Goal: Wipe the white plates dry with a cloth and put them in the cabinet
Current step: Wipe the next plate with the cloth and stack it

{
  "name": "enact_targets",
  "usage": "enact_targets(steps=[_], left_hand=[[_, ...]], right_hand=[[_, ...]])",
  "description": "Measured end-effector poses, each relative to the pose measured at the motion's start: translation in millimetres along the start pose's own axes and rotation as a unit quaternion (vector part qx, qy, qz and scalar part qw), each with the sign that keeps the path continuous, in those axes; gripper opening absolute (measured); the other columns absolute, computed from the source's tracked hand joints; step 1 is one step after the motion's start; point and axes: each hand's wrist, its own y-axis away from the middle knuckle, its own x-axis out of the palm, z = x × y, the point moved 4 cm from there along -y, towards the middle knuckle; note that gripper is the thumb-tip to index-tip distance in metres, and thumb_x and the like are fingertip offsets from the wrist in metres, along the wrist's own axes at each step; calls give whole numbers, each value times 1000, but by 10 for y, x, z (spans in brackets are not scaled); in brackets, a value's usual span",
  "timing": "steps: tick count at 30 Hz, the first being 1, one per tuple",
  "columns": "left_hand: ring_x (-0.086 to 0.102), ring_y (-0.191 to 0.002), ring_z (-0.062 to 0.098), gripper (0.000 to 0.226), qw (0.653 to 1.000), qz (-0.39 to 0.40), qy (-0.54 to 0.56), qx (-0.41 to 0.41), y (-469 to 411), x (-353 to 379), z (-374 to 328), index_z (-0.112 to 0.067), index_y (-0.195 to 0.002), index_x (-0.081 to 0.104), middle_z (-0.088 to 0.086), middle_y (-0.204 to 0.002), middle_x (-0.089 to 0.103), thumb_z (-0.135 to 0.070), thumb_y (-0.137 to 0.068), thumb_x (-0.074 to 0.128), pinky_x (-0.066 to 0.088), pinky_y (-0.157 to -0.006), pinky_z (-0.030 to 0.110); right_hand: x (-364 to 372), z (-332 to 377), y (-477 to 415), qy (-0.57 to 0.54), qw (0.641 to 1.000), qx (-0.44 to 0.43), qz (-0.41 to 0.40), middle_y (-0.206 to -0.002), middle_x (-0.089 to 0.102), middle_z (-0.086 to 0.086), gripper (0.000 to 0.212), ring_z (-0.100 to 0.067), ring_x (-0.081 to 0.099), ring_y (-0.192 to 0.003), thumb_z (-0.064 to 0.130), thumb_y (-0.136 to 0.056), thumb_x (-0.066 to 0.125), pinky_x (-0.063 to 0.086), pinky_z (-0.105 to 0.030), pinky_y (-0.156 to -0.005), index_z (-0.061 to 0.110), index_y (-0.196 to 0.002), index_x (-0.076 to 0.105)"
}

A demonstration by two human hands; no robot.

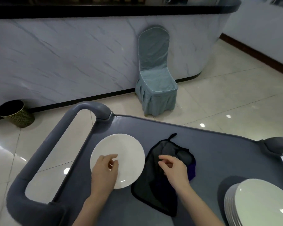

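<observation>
A single white plate (126, 150) lies flat on the grey cart top (219, 154), near its left edge. My left hand (104, 170) hovers over the plate's near side, fingers loosely curled and apart, holding nothing. To the right of the plate lies a crumpled dark cloth (155, 190) with a black border and a hanging loop. My right hand (175, 170) is over the cloth, fingers bent and apart, with nothing in its grasp. A stack of several white plates (258, 204) stands at the cart's near right corner.
The cart's thick grey handle (44, 154) loops out on the left, and another handle end (278, 144) shows at the right. Beyond the cart stand a chair in a blue cover (155, 74), a marble-faced counter (72, 54) and a dark waste bin (15, 113) on the tiled floor.
</observation>
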Motion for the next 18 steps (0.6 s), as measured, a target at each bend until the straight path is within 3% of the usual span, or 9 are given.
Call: enact_targets(steps=[4,7,9,10,13,18], left_hand=[[60,-83,5,15,985,139,-23,100,228,562,-582,-25,-100,71,-10,-93,66,-17,-90,62,47,-78,19],[59,-82,1,12,963,208,-26,169,493,970,-1030,-26,-100,70,-12,-93,64,-22,-92,63,45,-76,10],[57,-76,2,10,946,233,-34,223,692,1216,-1324,-22,-99,71,-10,-87,63,-24,-91,65,47,-71,13],[57,-73,4,11,937,242,-36,248,791,1335,-1462,-19,-98,72,-7,-84,62,-25,-90,66,50,-71,21],[56,-78,9,19,912,280,-59,293,1064,1680,-1817,-19,-98,70,-5,-85,61,-35,-92,62,49,-75,33],[50,-103,9,42,841,334,-199,377,1450,2182,-2255,-30,-120,57,-9,-104,54,-59,-91,49,42,-80,27]], right_hand=[[-648,-175,190,32,999,-32,-22,-93,70,10,15,2,62,-84,16,-91,69,44,-4,-72,25,-101,76],[-1193,-360,377,59,997,-32,-49,-94,70,13,14,4,62,-85,18,-92,68,42,-2,-74,23,-102,76],[-1572,-508,513,94,991,-34,-89,-98,72,7,15,-6,65,-87,17,-91,69,44,-9,-79,19,-103,77],[-1756,-588,588,119,987,-34,-106,-99,72,5,15,-10,65,-88,17,-91,68,46,-16,-82,18,-104,76],[-2248,-853,835,200,971,-23,-132,-100,69,6,20,-11,60,-83,25,-94,63,47,-26,-85,23,-112,73],[-2849,-1321,1180,351,924,40,-145,-127,54,5,37,-15,51,-118,38,-99,50,48,-27,-88,27,-134,56]])
